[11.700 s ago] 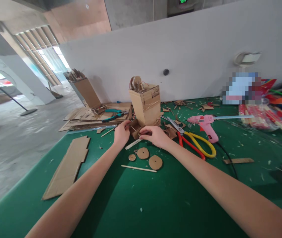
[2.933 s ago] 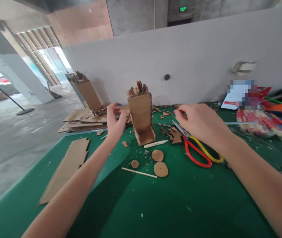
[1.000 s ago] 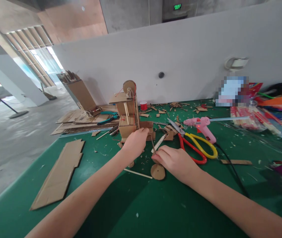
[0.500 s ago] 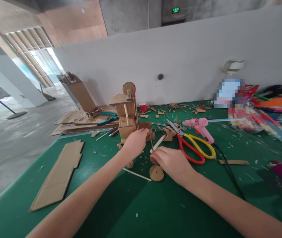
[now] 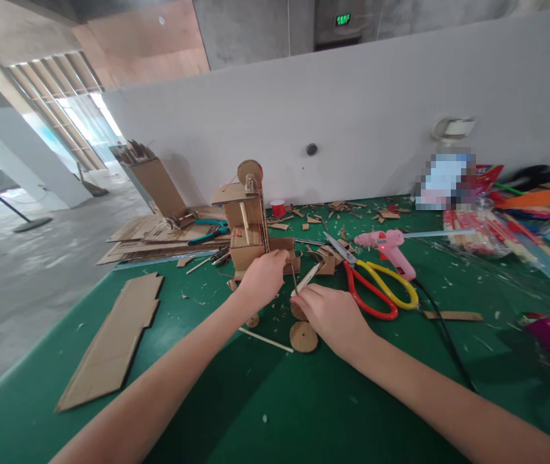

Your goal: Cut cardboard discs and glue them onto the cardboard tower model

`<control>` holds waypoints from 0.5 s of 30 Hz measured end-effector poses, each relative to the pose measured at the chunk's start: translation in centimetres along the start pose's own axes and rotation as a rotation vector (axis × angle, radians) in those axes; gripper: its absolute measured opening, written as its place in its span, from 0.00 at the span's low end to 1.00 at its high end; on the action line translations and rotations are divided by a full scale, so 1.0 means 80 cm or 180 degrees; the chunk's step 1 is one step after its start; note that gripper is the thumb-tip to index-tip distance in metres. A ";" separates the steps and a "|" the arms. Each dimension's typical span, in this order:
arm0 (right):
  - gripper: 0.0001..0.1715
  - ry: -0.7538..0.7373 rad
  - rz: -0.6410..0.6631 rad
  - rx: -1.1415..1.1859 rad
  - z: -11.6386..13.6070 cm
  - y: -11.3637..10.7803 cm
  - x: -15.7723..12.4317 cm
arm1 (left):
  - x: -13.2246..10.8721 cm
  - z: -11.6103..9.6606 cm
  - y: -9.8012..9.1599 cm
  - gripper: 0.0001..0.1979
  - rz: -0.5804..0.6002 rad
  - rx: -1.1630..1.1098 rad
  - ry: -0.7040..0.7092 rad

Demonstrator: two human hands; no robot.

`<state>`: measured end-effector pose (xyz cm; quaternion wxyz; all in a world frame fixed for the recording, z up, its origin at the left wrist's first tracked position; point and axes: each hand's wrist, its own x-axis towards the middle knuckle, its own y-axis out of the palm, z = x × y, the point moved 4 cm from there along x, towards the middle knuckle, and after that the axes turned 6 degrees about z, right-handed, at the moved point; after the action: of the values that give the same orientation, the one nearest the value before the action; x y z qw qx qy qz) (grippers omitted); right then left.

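Note:
My left hand [image 5: 266, 276] is closed at the lower front of a cardboard model [image 5: 245, 254], a small tower with a round wheel [image 5: 250, 173] on top. Its fingertips are partly hidden against the model's low cardboard tray [image 5: 282, 246]. My right hand [image 5: 335, 316] pinches the lower part of a thin dark rod [image 5: 294, 278], which stands nearly upright beside the left fingertips. Under the right fingertips is a cardboard disc [image 5: 297, 310], partly covered. A second cardboard disc [image 5: 303, 337] with a centre hole lies just in front. A pale wooden stick [image 5: 266, 339] rests left of it.
Scissors [image 5: 376, 280] with red and yellow handles and a pink glue gun [image 5: 388, 248] lie to the right. Teal-handled pliers [image 5: 208, 231] rest beside stacked cardboard [image 5: 130, 241]. A flat cardboard piece [image 5: 113, 341] lies left. Scraps and a red spool [image 5: 277, 208] are along the wall.
Both hands keep nearly the same pose and place. The whole view has shifted very slightly; no object has visibly been moved or let go.

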<state>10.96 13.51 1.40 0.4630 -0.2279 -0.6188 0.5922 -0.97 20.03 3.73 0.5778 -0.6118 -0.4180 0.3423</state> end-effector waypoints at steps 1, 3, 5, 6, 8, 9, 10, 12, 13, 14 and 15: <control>0.15 0.0008 -0.0003 -0.0002 0.000 0.000 0.000 | 0.000 0.000 0.000 0.09 0.0003 -0.0007 -0.0008; 0.15 0.0051 -0.0002 -0.0001 -0.001 -0.001 0.001 | -0.001 -0.001 -0.001 0.09 0.0004 -0.0018 -0.0017; 0.15 0.0118 0.0006 0.0009 -0.002 -0.002 0.003 | -0.001 -0.001 -0.001 0.10 0.0002 -0.0024 -0.0015; 0.15 0.0135 0.0016 0.0007 -0.003 -0.003 0.004 | -0.001 -0.001 -0.001 0.10 -0.0002 -0.0025 -0.0013; 0.16 0.0136 0.0045 -0.0014 -0.002 -0.003 0.005 | -0.001 -0.001 0.000 0.10 -0.0015 -0.0023 -0.0006; 0.16 0.0143 0.0065 -0.0025 -0.003 -0.003 0.006 | 0.000 0.000 0.000 0.10 -0.0023 -0.0020 0.0000; 0.16 0.0167 0.0082 -0.0032 -0.003 -0.003 0.007 | 0.000 0.000 0.001 0.10 -0.0032 -0.0014 0.0005; 0.17 0.0247 0.0104 -0.0025 -0.005 -0.003 0.009 | 0.001 0.000 0.002 0.10 -0.0051 0.0003 0.0007; 0.17 0.0285 0.0109 -0.0016 -0.005 -0.003 0.010 | 0.002 0.000 0.002 0.10 -0.0060 0.0015 0.0002; 0.17 0.0315 0.0111 -0.0010 -0.006 -0.003 0.010 | 0.002 0.000 0.003 0.10 -0.0069 0.0028 -0.0004; 0.17 0.0336 0.0107 -0.0006 -0.006 -0.003 0.011 | 0.002 -0.001 0.003 0.10 -0.0079 0.0040 -0.0009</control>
<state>11.04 14.44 1.81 0.4847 -0.2696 -0.5902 0.5865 -0.85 20.12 3.54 0.5853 -0.6023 -0.4242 0.3386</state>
